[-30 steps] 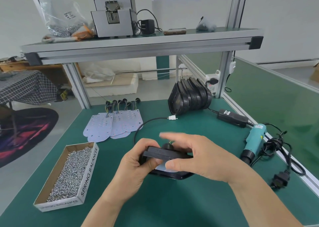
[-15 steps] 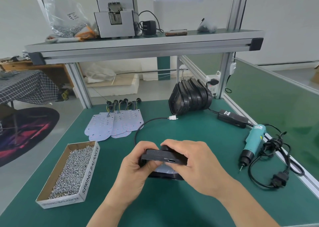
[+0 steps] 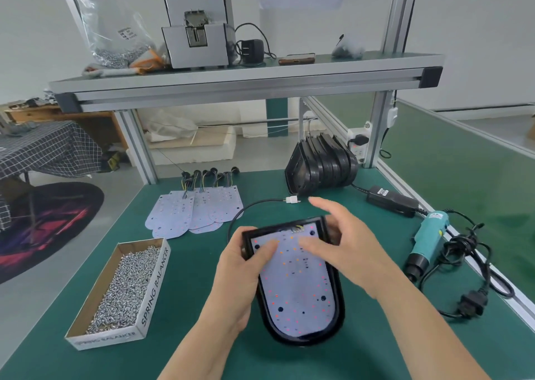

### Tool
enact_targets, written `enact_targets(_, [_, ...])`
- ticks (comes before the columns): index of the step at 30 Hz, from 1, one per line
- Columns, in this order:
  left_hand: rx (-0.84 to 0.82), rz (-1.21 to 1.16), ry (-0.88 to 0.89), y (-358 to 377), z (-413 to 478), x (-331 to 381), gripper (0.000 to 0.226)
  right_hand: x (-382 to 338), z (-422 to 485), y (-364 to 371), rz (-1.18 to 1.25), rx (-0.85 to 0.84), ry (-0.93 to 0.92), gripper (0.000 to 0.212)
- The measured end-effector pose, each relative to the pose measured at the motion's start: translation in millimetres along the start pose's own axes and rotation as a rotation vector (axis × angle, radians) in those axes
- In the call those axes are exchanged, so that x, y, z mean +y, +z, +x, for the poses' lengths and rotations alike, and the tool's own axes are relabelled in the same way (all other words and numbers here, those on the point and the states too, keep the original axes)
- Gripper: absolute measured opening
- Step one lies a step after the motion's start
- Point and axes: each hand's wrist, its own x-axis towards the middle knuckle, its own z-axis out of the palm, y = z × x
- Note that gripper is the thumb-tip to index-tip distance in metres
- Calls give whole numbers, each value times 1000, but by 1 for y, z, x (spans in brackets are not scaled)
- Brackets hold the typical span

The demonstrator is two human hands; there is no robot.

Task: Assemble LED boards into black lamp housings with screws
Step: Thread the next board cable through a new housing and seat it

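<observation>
bright even light, soft shadows, wide-angle bending at edges, right hand (image 3: 344, 243) motion-blurred.

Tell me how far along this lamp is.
Done: LED board sits inside the black housing. In hand: left hand grips the housing, right hand touches the board. Left: its holes look empty; box of screws and screwdriver lie untouched; spare boards, stacked housings wait.

The screw box (image 3: 155, 290) lies left of the lamp housing (image 3: 301, 339), the screwdriver (image 3: 428, 240) right, spare boards (image 3: 197, 209) behind.
</observation>
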Motion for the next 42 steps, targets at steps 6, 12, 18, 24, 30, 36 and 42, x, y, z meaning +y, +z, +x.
enact_targets(6, [167, 60, -160, 2, 14, -17, 14, 42, -11, 24, -24, -19, 175, 13])
enact_targets(12, [153, 91, -242, -8, 16, -34, 26, 60, -14, 50, 286, 54, 298, 8])
enact_targets(18, [235, 133, -260, -7, 24, -39, 24, 67, -7, 57, 323, 60, 351, 7])
enact_targets(24, [266, 142, -397, -12, 33, -46, 22, 76, -2, 60, 67, 99, 348, 20])
enact_targets(30, [168, 509, -355, -37, 41, -39, 26, 77, 2, 63, 113, 144, 384, 21])
enact_targets(36, [654, 1229, -129, -164, 57, 9, 21, 80, 3, 63, 122, 151, 364, 18])
enact_targets(42, [255, 1687, -452, -216, 62, 9, 5, 81, 3, 63, 140, 145, 353, 21])
